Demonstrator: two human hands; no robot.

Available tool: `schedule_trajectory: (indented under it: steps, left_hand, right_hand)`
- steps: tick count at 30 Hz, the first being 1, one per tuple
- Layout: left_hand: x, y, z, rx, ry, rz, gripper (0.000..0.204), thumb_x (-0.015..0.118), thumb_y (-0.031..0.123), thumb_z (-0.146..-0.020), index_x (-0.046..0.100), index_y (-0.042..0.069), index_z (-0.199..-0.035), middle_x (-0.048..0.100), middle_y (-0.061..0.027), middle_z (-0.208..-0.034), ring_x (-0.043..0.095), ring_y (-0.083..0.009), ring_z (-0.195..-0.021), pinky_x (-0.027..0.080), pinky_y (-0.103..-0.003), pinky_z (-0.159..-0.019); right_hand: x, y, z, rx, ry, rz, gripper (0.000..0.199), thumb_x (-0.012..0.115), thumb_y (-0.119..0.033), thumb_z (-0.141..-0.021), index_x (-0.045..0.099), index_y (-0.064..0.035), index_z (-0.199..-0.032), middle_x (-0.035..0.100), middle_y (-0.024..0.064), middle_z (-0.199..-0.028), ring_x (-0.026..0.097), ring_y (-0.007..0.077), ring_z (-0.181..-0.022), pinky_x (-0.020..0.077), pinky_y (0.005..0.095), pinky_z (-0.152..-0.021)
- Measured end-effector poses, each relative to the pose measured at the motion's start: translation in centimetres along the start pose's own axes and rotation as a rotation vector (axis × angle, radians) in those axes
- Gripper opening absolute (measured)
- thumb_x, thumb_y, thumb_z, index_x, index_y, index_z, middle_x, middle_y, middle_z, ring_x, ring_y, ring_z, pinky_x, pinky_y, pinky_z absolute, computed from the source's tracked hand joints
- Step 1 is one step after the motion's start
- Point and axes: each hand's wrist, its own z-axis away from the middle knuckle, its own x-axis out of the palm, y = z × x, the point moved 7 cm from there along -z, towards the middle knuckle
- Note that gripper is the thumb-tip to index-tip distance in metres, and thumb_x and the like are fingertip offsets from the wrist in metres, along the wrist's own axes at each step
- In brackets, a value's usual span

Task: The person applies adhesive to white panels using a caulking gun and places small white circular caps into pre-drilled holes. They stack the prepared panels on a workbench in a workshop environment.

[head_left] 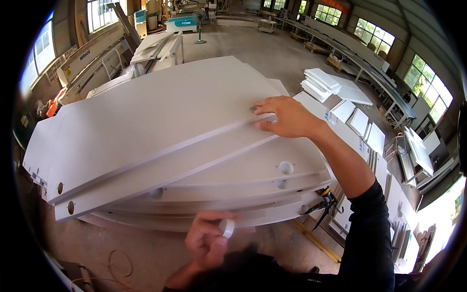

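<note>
My left hand (206, 239) is closed on a small white ring (227, 228), held in front of the near edge of the stack. Its fingertips are slightly blurred. My right hand (287, 116) reaches over the stack, fingers apart, at the right end of the top white panel (160, 107). The thumb is over the second panel (170, 176), which juts out below the top one. Both panels have a round hole at the near left corner. Beneath lie several curved white boards (243, 168), one with a round hole (286, 168) at its right end.
A black and yellow tool (325, 204) hangs at the stack's right corner. White panels (340, 121) lie along the right, with piled boards (318, 83) beyond. A standing fan (199, 27) is at the back. An orange hose (119, 263) curls on the floor at lower left.
</note>
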Motion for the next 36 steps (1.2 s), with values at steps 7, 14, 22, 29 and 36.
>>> schedule_trajectory:
  steps: [7,14,22,29,36]
  left_hand:
    - [-1.3,1.1,-1.0,0.085,-0.018,-0.156,0.031,0.061,0.026,-0.099,0.048,0.001,-0.087,0.059,-0.0235,-0.114,0.069,-0.0301,-0.097,0.058,-0.042,-0.086]
    - [-14.0,12.7,-3.9,0.624,0.362,-0.703,0.016,0.056,0.013,-0.102,0.053,-0.003,-0.101,0.059,-0.0227,-0.127,0.063,-0.0319,-0.112,0.053,-0.042,-0.097]
    - [-29.6,23.2,-3.8,0.436,0.865,-1.484,0.008,0.07,0.007,-0.092,0.069,-0.001,-0.094,0.074,-0.014,-0.111,0.068,-0.0234,-0.106,0.051,-0.036,-0.094]
    - [-33.7,22.8,-6.1,0.004,0.527,-1.619,0.015,0.07,0.004,-0.088,0.076,0.002,-0.102,0.075,-0.0101,-0.114,0.068,-0.0268,-0.105,0.055,-0.038,-0.09]
    - [-32.5,21.8,-7.9,-0.077,0.361,-1.681,0.019,0.065,-0.002,-0.088,0.077,0.002,-0.102,0.076,-0.0116,-0.113,0.068,-0.028,-0.106,0.056,-0.038,-0.09]
  right_hand:
    - [-0.3,0.8,-1.5,0.169,-0.23,-0.031,0.06,0.081,-0.047,-0.082,0.072,-0.0056,-0.124,0.057,0.0171,-0.139,0.062,0.034,-0.118,0.0503,0.0418,-0.098]
    - [-0.4,-2.6,-1.9,0.137,-0.174,0.071,0.061,0.08,-0.044,-0.081,0.07,-0.0026,-0.124,0.059,0.0177,-0.129,0.063,0.0369,-0.11,0.0511,0.0407,-0.094]
    - [-2.1,-2.8,-0.7,0.207,-0.022,-0.137,0.043,0.086,-0.025,-0.069,0.076,0.004,-0.099,0.058,0.017,-0.105,0.063,0.0349,-0.093,0.0518,0.042,-0.082]
    - [-0.5,-2.4,-1.2,0.16,0.044,-0.164,0.037,0.084,-0.012,-0.067,0.073,0.0063,-0.097,0.055,0.0161,-0.105,0.061,0.033,-0.096,0.0503,0.0394,-0.086]
    - [-0.8,-2.1,-1.0,0.119,0.069,-0.153,0.04,0.089,-0.015,-0.067,0.074,0.0072,-0.097,0.055,0.0174,-0.104,0.061,0.0342,-0.092,0.0505,0.0412,-0.082]
